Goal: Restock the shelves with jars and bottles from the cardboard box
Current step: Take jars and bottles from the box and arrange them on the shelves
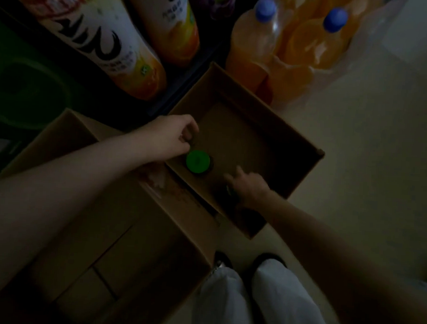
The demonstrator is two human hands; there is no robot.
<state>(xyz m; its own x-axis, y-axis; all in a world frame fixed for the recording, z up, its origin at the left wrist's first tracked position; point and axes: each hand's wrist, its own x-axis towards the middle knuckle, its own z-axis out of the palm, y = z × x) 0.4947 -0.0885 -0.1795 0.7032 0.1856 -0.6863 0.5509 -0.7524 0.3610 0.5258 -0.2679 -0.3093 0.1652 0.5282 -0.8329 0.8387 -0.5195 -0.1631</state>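
Reaching down into the open cardboard box (270,130) on the floor, the person works with both arms at once, a sensible way to clear the last items quickly. The left hand (174,138) sits at the box's near-left wall with its fingers curled inward; they seem to close on something dark just above the green-lidded jar (197,161), though the dim light hides what it is, so a firm grip cannot be confirmed. That jar stands upright on the box floor, touching the left hand's lower edge, its lid facing up where it is easy to take from above. The right hand (249,188) is lower in the box with its fingers bent over a second green lid (230,190), mostly covered, one finger pointing out toward the box's middle; it probably has hold of that jar by the top. The rest of the box floor looks bare, so the unloading is judged nearly finished. A second, larger carton (102,225) lies beside it. Beyond the box stand orange juice bottles (259,41) with blue caps and tall labelled bottles (107,42), likely where stock belongs.
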